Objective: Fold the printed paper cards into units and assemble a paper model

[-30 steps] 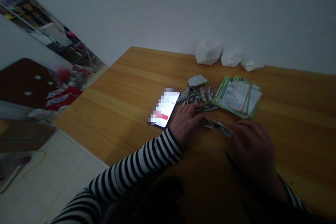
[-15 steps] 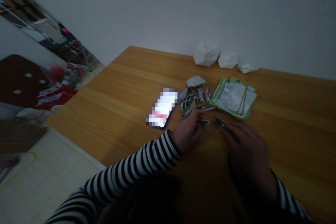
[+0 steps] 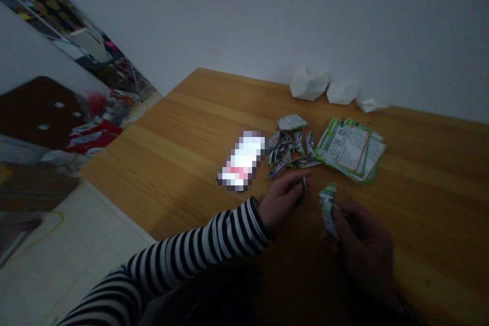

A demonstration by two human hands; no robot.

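Head view: both hands pinch printed paper above a wooden table

A honey-brown wooden table (image 3: 160,163) fills the middle of the scene, its far edge against a plain white wall (image 3: 305,15). Beyond its left edge lie pale floor tiles (image 3: 76,244) and a jumble of red and white items (image 3: 95,135). Three white folded paper forms (image 3: 309,84) stand in a row along the far edge, the largest on the left. Right of centre lies a stack of green-bordered printed leaflets (image 3: 353,150). Just left of it sits a loose cluster of small pointed folded paper pieces (image 3: 288,150), with a flatter folded scrap (image 3: 292,122) at its far side. Further left lies a lit smartphone (image 3: 242,160), its screen pixelated.

The left hand (image 3: 280,198), in a black-and-white striped sleeve (image 3: 198,234), is just in front of the cluster. Its thumb and fingers press together on a small folded paper piece (image 3: 303,186), mostly hidden by them. The right hand (image 3: 361,237), deep in shadow, pinches the lower end of a narrow green-and-white printed paper strip (image 3: 327,209), which tilts upward above the table. The hands are near each other, not touching. The paper looks light and thin, likely to bend easily and keep its creases, so its folded edges seem the surest hold for fingertips.
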